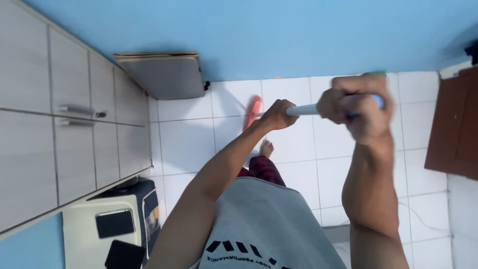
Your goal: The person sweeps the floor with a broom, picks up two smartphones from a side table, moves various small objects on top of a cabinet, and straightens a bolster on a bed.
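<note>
— Left hand?
— Wrapped shut around the pale handle, lower on the shaft, toward nine o'clock from the other fist.
— And the right hand?
— Clenched on the same handle at its blue upper end, at three o'clock from the left; blurred, but fingers plainly curled closed.
— Where did the handle lead?
— Ran toward nine o'clock to a red head resting on the white tiled floor, near the blue wall.
— Anything nearby?
— Bare foot at six o'clock of the red head. Grey folded thing leaning on the wall at ten o'clock. Pale cabinet doors far at nine. Brown door at three.
</note>
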